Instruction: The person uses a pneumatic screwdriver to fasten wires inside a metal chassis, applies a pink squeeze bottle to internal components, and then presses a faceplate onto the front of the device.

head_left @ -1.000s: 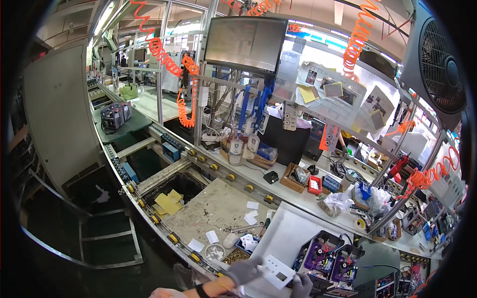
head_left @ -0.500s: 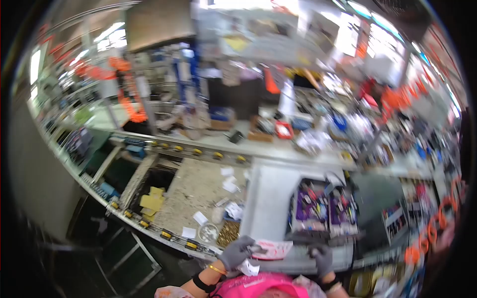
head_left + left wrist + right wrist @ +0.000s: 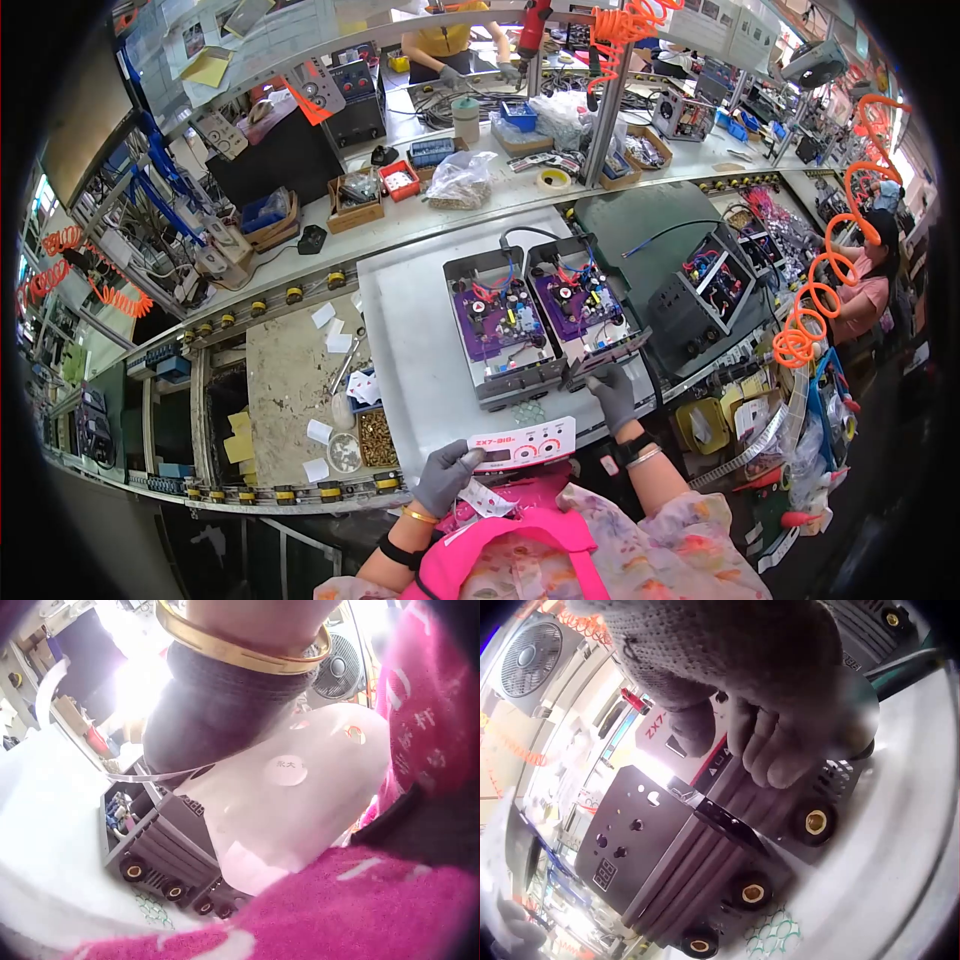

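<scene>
My gloved left hand (image 3: 447,478) pinches the left end of a white front-panel label (image 3: 520,447) printed "ZX7" in red and black. Its pale back faces the left wrist view, below the left hand (image 3: 217,712). Two open-topped welding machines (image 3: 505,325) with purple circuit boards stand side by side in front of me. My gloved right hand (image 3: 612,395) is at the front of the right machine (image 3: 590,300), fingers loosely bent. In the right wrist view, they overlap another ZX7 label (image 3: 660,727) on its front. The left machine's dark front (image 3: 630,832) shows bare holes.
The machines stand on a white work surface (image 3: 410,330). To the left lie white paper pieces, a box of brass parts (image 3: 376,438) and a round dish (image 3: 345,452). Another machine (image 3: 705,295) is on the right. Orange coiled hoses (image 3: 800,340) hang there; people work farther off.
The head view has swung right and down. My right hand has let go of the label and moved to the right machine's front. My left hand keeps holding the label, its printed side now up.
</scene>
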### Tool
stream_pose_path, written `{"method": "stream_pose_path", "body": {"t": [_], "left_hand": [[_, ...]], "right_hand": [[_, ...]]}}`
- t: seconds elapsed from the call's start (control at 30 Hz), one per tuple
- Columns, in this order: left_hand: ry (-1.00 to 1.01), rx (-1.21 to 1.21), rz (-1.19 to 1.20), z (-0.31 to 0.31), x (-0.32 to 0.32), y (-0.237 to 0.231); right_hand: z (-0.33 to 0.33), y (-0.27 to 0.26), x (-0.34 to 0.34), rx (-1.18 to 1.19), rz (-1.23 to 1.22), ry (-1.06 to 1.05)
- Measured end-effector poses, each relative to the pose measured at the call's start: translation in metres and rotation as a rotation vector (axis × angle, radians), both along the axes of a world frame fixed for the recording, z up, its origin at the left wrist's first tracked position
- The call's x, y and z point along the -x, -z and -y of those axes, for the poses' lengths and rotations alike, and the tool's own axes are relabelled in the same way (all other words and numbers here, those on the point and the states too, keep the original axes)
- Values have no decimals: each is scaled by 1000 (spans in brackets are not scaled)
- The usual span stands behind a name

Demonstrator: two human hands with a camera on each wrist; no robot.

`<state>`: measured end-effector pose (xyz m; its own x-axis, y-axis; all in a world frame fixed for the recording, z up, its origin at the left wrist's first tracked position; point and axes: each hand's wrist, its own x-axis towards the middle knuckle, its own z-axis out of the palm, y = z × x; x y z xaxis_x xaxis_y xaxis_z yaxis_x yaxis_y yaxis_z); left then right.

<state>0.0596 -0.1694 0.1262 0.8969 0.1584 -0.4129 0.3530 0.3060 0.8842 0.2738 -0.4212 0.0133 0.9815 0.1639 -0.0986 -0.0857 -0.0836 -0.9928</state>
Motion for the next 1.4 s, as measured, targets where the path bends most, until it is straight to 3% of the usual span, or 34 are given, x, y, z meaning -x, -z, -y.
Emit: {"method": "stream_pose_path", "body": {"t": [0.1, 0.3, 0.33, 0.37, 0.5, 0.6, 0.63, 0.73, 0.87, 0.9, 1.07, 1.4], "left_hand": [[-10, 18, 12, 9, -9, -1], [-110, -27, 37, 20, -32, 5], [-129, -27, 51, 21, -35, 4], [-148, -33, 78, 22, -38, 8], [-148, -47, 94, 23, -47, 12], [-145, -42, 65, 26, -48, 27], [-148, -53, 67, 26, -49, 29], [-172, -70, 76, 27, -55, 23], [-171, -157, 111, 22, -60, 39], [-205, -138, 213, 23, -64, 44], [-299, -166, 127, 16, -69, 55], [-305, -171, 135, 9, -76, 62]], "right_hand": [[0, 35, -18, 159, 108, 57], [5, 33, -54, 156, 159, -29], [0, 15, -55, 157, 166, -56], [1, -5, -46, -64, -15, -85], [12, -45, 0, 5, -23, -344], [-3, -59, 30, -95, 49, -464], [-1, -50, 31, -102, 106, -459], [-8, -51, 37, -15, -26, -393], [-18, -44, 28, -84, -18, -323], [-20, -41, 25, -113, 2, -319], [-36, -22, 10, -125, 228, -324], [-44, -13, 6, -118, 241, -281]]}}
